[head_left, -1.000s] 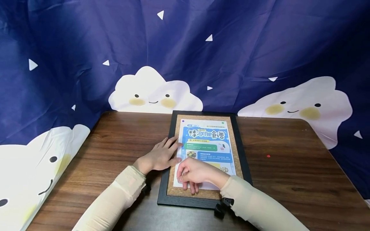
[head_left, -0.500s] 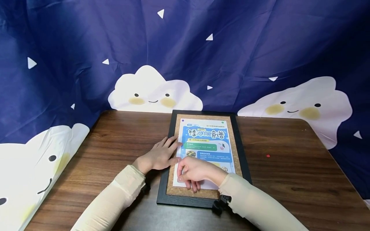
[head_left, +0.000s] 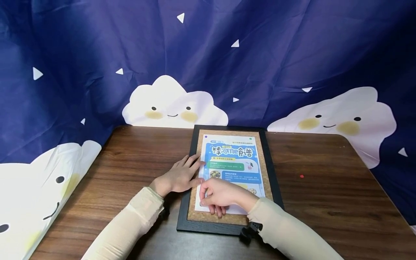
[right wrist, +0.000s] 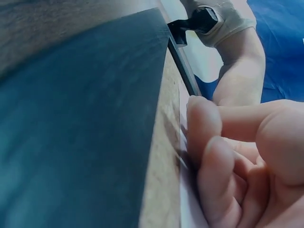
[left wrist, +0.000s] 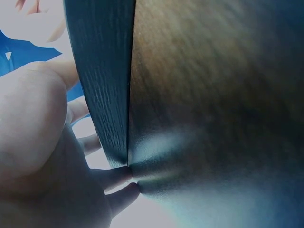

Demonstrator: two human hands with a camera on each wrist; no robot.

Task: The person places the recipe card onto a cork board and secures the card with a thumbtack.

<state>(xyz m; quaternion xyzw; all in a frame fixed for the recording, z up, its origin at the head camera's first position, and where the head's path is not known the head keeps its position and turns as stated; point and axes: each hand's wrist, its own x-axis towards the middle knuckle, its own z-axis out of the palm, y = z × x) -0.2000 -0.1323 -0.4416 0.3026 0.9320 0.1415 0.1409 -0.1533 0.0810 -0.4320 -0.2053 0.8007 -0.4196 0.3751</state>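
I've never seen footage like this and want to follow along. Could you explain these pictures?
There's no machine: a person works with bare hands. The head camera sees both from above; a camera on each wrist looks closely at that hand.

On the table lies a corkboard in a black frame, with a printed sheet on it. A purple dot and a green dot, probably pins, mark its upper corners; a red dot sits on the table to the right.

The left hand is spread over the frame's left side. The right hand bends over the sheet's lower left; whether it pinches anything is hidden.
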